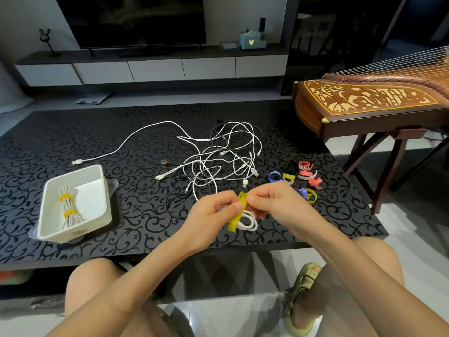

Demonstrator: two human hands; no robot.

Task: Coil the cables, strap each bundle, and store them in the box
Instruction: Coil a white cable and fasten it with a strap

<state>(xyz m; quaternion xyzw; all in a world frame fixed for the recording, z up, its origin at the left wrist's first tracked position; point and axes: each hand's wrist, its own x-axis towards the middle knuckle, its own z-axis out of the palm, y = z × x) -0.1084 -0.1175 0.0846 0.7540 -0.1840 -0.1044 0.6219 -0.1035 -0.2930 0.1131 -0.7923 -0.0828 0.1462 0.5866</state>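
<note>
Both hands meet over the near edge of the black patterned table (73, 142), working on 1 white coiled cable (247, 221). The left hand (213, 212) is closed around the coil, thumb pressed on a yellow strap (237, 216) that crosses the bundle and hangs down toward 6 o'clock. The right hand (274, 203) pinches the upper end of that same strap between thumb and forefinger, the tip sticking up at 12 o'clock from the grip. From the hands, the white box (75, 229) sits at 9 o'clock, well apart, resting on a clear lid whose edges show around it. Inside the box lies 1 finished white bundle (68, 205) bound by 2 yellow bands (1 toward the far end, 1 toward the near end). At 12 o'clock from the hands sprawls a tangle of loose cables (218, 156), white and black strands crossing each other, with 1 long white cable (126, 142) trailing off toward 10 o'clock and ending in a plug near the box's far corner. At 1 to 2 o'clock lies a scatter of spare straps (303, 173) in blue, yellow, white and pink, 1 blue and yellow pair just beside the right hand. A wooden zither (364, 103) on a stand fills the 2 o'clock side beyond the table.
</note>
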